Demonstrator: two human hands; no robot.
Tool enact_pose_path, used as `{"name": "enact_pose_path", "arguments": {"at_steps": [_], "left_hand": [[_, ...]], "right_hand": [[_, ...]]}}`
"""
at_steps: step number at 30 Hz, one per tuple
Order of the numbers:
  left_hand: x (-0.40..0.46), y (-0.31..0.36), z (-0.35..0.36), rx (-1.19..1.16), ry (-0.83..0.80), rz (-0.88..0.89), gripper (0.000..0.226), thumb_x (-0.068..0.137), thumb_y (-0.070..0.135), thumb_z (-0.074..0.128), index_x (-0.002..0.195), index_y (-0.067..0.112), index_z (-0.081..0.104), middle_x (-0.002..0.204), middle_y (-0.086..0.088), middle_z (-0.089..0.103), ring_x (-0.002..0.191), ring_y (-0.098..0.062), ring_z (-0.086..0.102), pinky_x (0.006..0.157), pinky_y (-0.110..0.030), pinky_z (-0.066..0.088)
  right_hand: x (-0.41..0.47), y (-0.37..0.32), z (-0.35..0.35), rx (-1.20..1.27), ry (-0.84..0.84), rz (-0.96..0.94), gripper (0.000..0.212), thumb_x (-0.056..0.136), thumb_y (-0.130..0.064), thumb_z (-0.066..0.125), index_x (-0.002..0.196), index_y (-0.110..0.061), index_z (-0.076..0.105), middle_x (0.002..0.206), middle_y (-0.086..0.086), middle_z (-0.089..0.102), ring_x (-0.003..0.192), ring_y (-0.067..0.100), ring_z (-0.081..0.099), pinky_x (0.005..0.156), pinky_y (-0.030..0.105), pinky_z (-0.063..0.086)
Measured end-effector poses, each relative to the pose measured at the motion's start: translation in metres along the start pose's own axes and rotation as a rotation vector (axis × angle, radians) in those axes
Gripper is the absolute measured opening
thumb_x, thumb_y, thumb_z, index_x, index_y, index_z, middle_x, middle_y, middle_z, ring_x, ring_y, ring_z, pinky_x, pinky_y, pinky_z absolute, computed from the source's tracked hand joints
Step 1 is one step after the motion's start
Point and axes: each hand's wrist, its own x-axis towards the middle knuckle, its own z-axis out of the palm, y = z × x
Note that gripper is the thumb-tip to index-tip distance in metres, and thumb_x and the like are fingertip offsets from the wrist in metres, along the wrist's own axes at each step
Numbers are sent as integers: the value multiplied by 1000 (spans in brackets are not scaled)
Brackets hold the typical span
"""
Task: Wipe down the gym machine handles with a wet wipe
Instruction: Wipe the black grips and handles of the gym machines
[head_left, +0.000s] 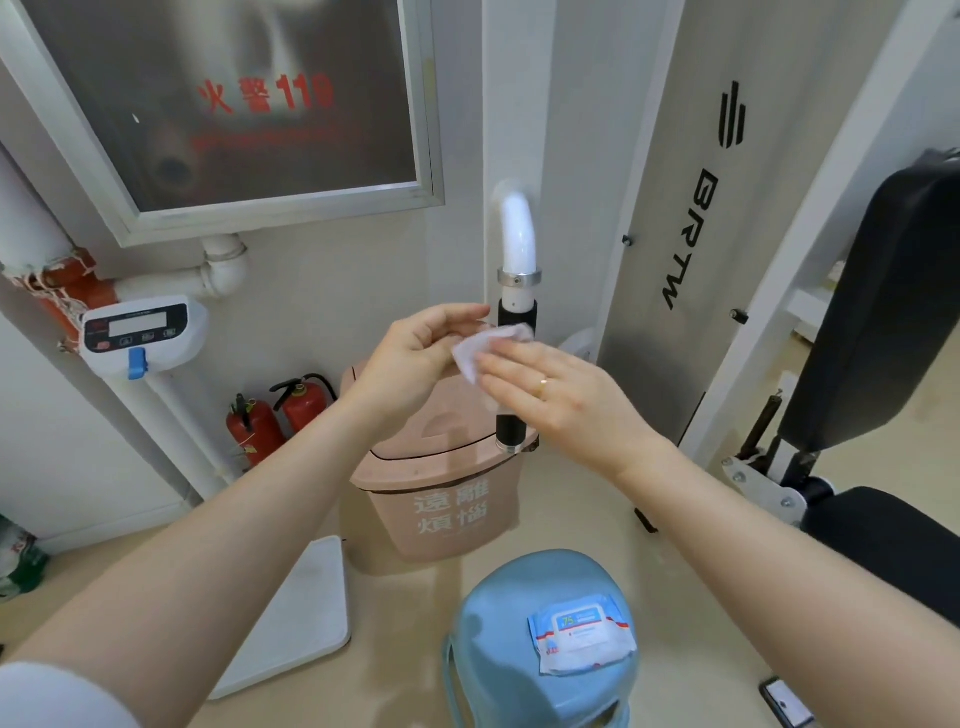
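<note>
A white curved bar ends in a black-gripped machine handle (517, 315) that hangs upright at the centre of the view. A white wet wipe (480, 352) lies between my hands, just in front of the handle's black grip. My left hand (415, 358) holds the wipe's left side with its fingers bent over it. My right hand (561, 397) lies flat with straight fingers on the wipe's right side, covering the middle of the grip. A pack of wet wipes (582, 633) lies on a blue stool (540, 675) below.
A pink lidded bin (441, 499) stands under the handle. Two red fire extinguishers (275, 415) and a white scale (143, 332) stand at the left. A black padded bench (883, 322) and the grey machine column (691, 208) fill the right. A phone (784, 701) lies on the floor.
</note>
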Motion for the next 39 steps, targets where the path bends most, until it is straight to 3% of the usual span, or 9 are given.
{"name": "enact_pose_path", "arguments": {"at_steps": [7, 12, 17, 23, 28, 31, 33, 35, 39], "left_hand": [[-3, -1, -4, 311, -15, 86, 41, 92, -11, 41, 117, 19, 55, 109, 5, 63, 99, 8, 58, 97, -13, 42], [-5, -3, 11, 281, 19, 84, 40, 92, -10, 40, 116, 19, 54, 103, 8, 62, 91, 5, 60, 88, -17, 48], [1, 4, 35, 246, 191, 127, 35, 93, -4, 41, 115, 19, 55, 100, 4, 64, 87, -8, 63, 82, -26, 53], [5, 11, 62, 288, 429, 194, 23, 92, 21, 52, 114, 27, 53, 98, 13, 61, 88, -7, 60, 78, -26, 52], [1, 16, 87, 431, 668, 139, 36, 88, 25, 62, 118, 36, 45, 100, 20, 57, 92, 1, 55, 80, -13, 45], [0, 19, 103, 455, 779, 122, 39, 90, 21, 60, 121, 38, 45, 100, 22, 58, 93, 5, 56, 85, -17, 46], [-1, 19, 113, 480, 868, 103, 42, 90, 18, 60, 123, 39, 45, 96, 23, 57, 86, 10, 55, 84, -14, 46], [-3, 20, 121, 474, 938, 75, 41, 90, 16, 59, 122, 38, 47, 94, 23, 57, 82, 13, 54, 81, -9, 45], [-3, 25, 127, 455, 992, -9, 40, 87, 14, 62, 126, 21, 53, 114, 2, 60, 85, 8, 55, 75, -4, 43]], "right_hand": [[-57, 1, 22, -60, -570, -502, 14, 66, -16, 77, 76, -18, 68, 93, -2, 73, 109, 21, 61, 106, 35, 36], [-28, 18, 6, -21, -421, -300, 14, 84, -6, 54, 81, -13, 66, 104, 0, 72, 114, 20, 60, 108, 32, 32], [-68, 10, 14, 139, -545, -380, 19, 70, -6, 72, 87, -12, 69, 96, 0, 73, 104, 18, 64, 100, 31, 45], [-43, 35, 5, 269, -682, 118, 19, 82, -7, 58, 99, -11, 65, 83, 6, 65, 89, 28, 61, 67, 33, 48], [10, 86, 10, 1225, -468, 1223, 23, 91, -5, 43, 93, -8, 66, 87, 7, 66, 85, 22, 58, 71, 29, 46], [34, 80, 11, 1725, -440, 1145, 21, 96, -11, 43, 98, -15, 64, 107, 13, 68, 100, 28, 63, 92, 37, 51], [34, 69, 3, 1947, -448, 1117, 21, 98, -13, 42, 101, -13, 63, 107, 15, 67, 87, 22, 66, 73, 27, 57], [17, 64, 4, 1946, -489, 1109, 22, 100, -13, 39, 103, -11, 61, 91, 5, 66, 76, 10, 62, 60, 17, 52], [-29, 68, 25, 1684, -950, 1123, 19, 98, -9, 38, 95, -6, 57, 80, 3, 59, 67, 8, 56, 52, 10, 46]]}}
